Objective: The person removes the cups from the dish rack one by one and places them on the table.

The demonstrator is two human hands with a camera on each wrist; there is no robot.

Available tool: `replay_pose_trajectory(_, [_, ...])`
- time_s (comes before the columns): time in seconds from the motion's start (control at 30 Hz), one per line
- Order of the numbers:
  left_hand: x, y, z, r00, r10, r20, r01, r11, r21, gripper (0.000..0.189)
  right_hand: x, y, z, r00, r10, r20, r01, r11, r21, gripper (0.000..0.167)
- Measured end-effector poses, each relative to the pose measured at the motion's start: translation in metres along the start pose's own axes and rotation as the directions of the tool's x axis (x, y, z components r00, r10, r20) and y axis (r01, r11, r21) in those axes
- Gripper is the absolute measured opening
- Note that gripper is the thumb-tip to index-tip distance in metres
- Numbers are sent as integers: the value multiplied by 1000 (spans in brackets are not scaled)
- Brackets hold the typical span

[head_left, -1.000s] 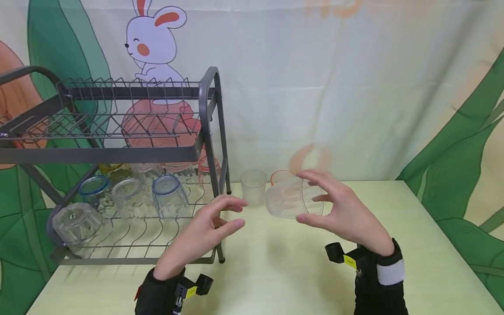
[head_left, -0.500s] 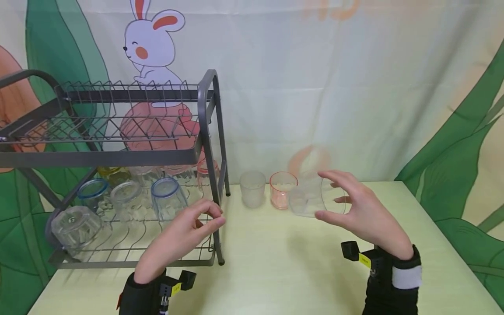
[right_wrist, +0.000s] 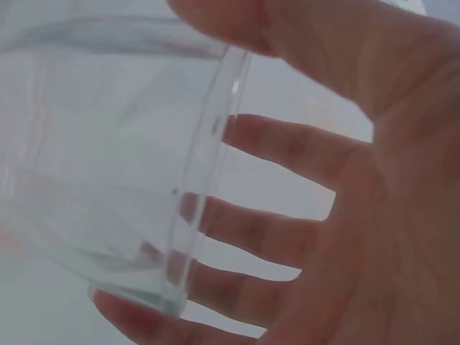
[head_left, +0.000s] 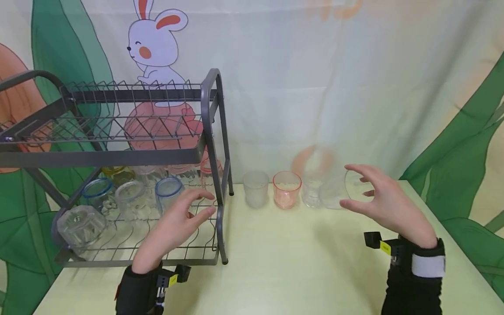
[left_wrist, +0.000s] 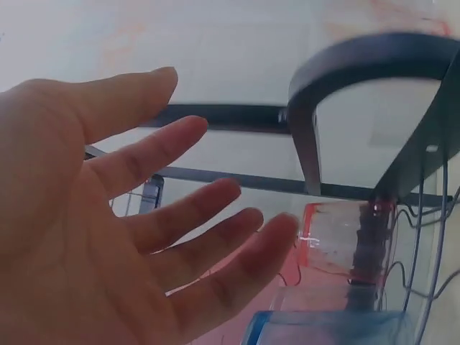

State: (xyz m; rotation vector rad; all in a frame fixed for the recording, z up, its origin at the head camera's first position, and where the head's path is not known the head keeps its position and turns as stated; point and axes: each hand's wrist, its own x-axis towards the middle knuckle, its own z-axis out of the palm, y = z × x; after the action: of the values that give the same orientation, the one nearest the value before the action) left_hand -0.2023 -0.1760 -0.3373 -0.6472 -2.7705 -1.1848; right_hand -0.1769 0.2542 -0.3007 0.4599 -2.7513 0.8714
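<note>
My right hand (head_left: 387,208) pinches a clear drinking glass (head_left: 334,191) near its rim, between thumb and fingers. In the right wrist view this glass (right_wrist: 108,144) lies sideways, its mouth toward the palm. It is held just right of a row on the table: a frosted glass (head_left: 256,190), a red-rimmed glass (head_left: 286,194) and another clear glass (head_left: 312,197). My left hand (head_left: 171,229) is in front of the dish rack (head_left: 138,157), holding nothing, fingers loosely bent. The left wrist view shows its palm (left_wrist: 93,230) and spread fingers.
Several glasses stand on the rack's lower shelf, among them a blue-rimmed glass (head_left: 168,192) and a clear glass (head_left: 82,225) tipped over. The rack's upper wire shelf (head_left: 130,118) is above them. A printed curtain (head_left: 354,87) hangs behind the table (head_left: 283,267).
My right hand has moved right with the clear glass, so the red-rimmed glass and another clear glass now show beside it. My left hand has drawn back to the left, in front of the rack.
</note>
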Motion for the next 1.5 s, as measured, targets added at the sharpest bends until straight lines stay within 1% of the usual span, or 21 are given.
replay_pose_trajectory(0.13, [5,-4,-21,999,-49,7,48,995,82,38,16,7,-7,999,22,31,-18,994,-105,73])
replay_pose_trajectory(0.2, [7,-5,-31,997,-74,-1,74,988,136,40,25,12,-8,998,12,56,-4,990,-143,72])
replay_pose_trajectory(0.27, [10,-6,-40,996,-87,-2,86,981,174,42,33,20,-7,996,-16,87,30,986,-166,71])
replay_pose_trajectory(0.33, [13,-8,-46,996,-88,5,85,974,212,44,39,28,-5,992,-45,121,67,980,-186,71])
replay_pose_trajectory(0.43, [19,-12,-53,996,-92,24,81,954,288,49,46,41,-2,981,-64,182,104,970,-218,69])
replay_pose_trajectory(0.53, [22,-17,-59,990,-129,51,103,929,355,54,53,50,0,969,-44,244,103,966,-238,68])
replay_pose_trajectory(0.6, [25,-22,-62,985,-153,75,114,918,380,59,58,54,1,958,-26,286,100,964,-248,67])
replay_pose_trajectory(0.67, [27,-26,-64,978,-178,109,125,918,376,61,63,58,2,947,-4,320,91,962,-259,67])
replay_pose_trajectory(0.8, [30,-33,-66,970,-190,150,125,925,360,65,73,68,5,929,25,369,81,959,-270,66])
replay_pose_trajectory(0.97, [36,-37,-65,965,-186,182,112,929,353,69,81,87,10,911,66,407,58,957,-285,67])
replay_pose_trajectory(1.1, [41,-38,-62,955,-216,204,134,926,352,76,83,99,17,896,112,430,38,945,-324,68])
replay_pose_trajectory(1.2, [43,-41,-60,945,-249,212,160,918,363,79,87,104,24,891,127,436,39,935,-352,68])
replay_pose_trajectory(1.33, [45,-46,-58,935,-280,217,185,909,374,84,92,109,31,892,149,427,22,929,-371,68])
replay_pose_trajectory(1.43, [47,-47,-57,932,-288,219,193,908,371,86,96,111,33,889,177,422,-4,926,-378,68])
replay_pose_trajectory(1.5, [47,-46,-56,934,-283,220,189,910,370,87,99,115,33,888,190,418,-17,924,-383,69])
